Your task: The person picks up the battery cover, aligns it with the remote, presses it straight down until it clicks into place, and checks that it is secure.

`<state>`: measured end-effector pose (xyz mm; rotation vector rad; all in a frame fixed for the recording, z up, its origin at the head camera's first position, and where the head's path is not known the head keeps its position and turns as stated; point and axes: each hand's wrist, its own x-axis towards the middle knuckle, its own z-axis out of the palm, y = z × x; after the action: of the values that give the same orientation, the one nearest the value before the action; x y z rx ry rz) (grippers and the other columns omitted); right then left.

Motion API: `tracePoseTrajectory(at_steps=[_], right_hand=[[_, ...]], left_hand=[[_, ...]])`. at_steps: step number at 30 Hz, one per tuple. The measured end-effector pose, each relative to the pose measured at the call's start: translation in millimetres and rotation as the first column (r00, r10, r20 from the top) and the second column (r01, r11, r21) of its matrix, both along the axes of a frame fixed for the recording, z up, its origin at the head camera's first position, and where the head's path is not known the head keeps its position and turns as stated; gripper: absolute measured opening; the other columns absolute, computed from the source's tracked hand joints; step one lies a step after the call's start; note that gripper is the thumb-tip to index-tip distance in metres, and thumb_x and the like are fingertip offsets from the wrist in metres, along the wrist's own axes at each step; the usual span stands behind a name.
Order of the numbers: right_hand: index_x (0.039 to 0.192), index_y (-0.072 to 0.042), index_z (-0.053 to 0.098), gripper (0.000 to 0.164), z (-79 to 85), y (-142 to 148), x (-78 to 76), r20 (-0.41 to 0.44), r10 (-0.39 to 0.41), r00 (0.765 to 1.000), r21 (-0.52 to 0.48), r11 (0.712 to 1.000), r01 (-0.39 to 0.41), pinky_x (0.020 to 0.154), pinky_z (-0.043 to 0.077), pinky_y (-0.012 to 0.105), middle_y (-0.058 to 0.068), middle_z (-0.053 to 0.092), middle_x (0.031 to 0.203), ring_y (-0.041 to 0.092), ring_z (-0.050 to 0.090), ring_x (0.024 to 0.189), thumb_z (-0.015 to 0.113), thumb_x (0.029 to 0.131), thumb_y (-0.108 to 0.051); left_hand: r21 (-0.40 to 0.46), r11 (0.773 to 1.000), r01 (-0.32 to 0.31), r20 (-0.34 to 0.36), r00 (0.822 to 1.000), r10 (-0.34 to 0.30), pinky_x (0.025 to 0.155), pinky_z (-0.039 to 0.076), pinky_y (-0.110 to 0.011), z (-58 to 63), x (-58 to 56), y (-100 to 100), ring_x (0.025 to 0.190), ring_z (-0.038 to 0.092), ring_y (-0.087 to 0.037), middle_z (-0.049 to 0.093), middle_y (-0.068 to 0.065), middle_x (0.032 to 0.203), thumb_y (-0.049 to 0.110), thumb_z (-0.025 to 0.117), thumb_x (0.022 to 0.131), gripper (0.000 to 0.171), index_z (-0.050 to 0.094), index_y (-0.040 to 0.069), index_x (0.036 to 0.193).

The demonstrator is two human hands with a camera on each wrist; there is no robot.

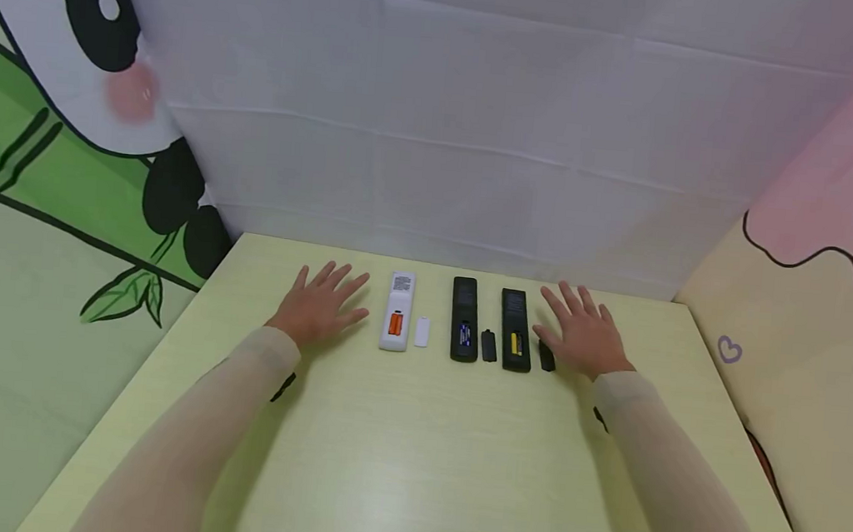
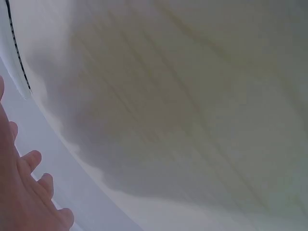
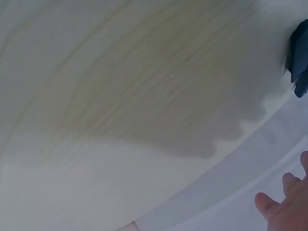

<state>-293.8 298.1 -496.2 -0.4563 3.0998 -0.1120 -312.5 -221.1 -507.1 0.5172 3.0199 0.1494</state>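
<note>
My left hand (image 1: 320, 306) is spread palm down over the table, holding nothing, left of a white remote control (image 1: 398, 297) whose back shows orange batteries (image 1: 395, 324). A white battery cover (image 1: 422, 332) lies to its right. In the middle is a black remote (image 1: 464, 306) with blue batteries (image 1: 465, 334) showing, its black cover (image 1: 489, 346) beside it. Another black remote (image 1: 514, 315) has yellow batteries (image 1: 516, 344) in its bay. My right hand (image 1: 582, 332) is also spread and holds nothing; its thumb side partly hides a second black cover (image 1: 546, 356).
The pale wooden table (image 1: 382, 446) ends at the back against a white cloth (image 1: 452, 134). Printed cloths hang at both sides, a green and white one (image 1: 52, 145) at left and a pink and cream one (image 1: 830, 206) at right.
</note>
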Motion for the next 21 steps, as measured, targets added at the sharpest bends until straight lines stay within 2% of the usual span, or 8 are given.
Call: tracePoseTrajectory(at_steps=[7,14,21], right_hand=[[0.19,-0.022,0.029,0.08,0.9,-10.1,0.0,-0.045,0.054,0.998,0.001,0.999,-0.054,0.143,0.033,0.078,0.021,0.028,0.197,0.058,0.041,0.174,0.051,0.122,-0.059],[0.187,-0.022,0.036,0.078,2.6,-26.4,-1.2,-0.07,0.09,0.994,0.0,0.996,-0.09,0.142,0.037,0.075,0.021,0.036,0.194,0.056,0.044,0.173,0.055,0.122,-0.06],[0.185,-0.021,0.041,0.075,6.9,-46.1,-0.4,-0.086,0.115,0.99,-0.003,0.993,-0.116,0.142,0.038,0.075,0.021,0.039,0.192,0.055,0.043,0.174,0.056,0.121,-0.058]], left_hand=[[0.006,1.0,0.007,0.012,1.0,-0.008,0.148,0.007,-0.083,-3.3,0.4,-0.3,0.186,0.018,-0.05,0.028,-0.017,0.198,0.07,0.049,0.119,0.085,0.026,0.032,0.19],[0.024,0.999,0.031,0.023,0.999,-0.032,0.148,0.016,-0.081,-3.1,3.2,0.5,0.184,0.025,-0.052,0.035,-0.02,0.194,0.07,0.049,0.119,0.084,0.03,0.029,0.19],[0.042,0.998,0.054,0.041,0.998,-0.056,0.148,0.019,-0.079,-2.7,4.0,4.6,0.185,0.024,-0.051,0.034,-0.018,0.196,0.069,0.05,0.119,0.083,0.029,0.031,0.19]])
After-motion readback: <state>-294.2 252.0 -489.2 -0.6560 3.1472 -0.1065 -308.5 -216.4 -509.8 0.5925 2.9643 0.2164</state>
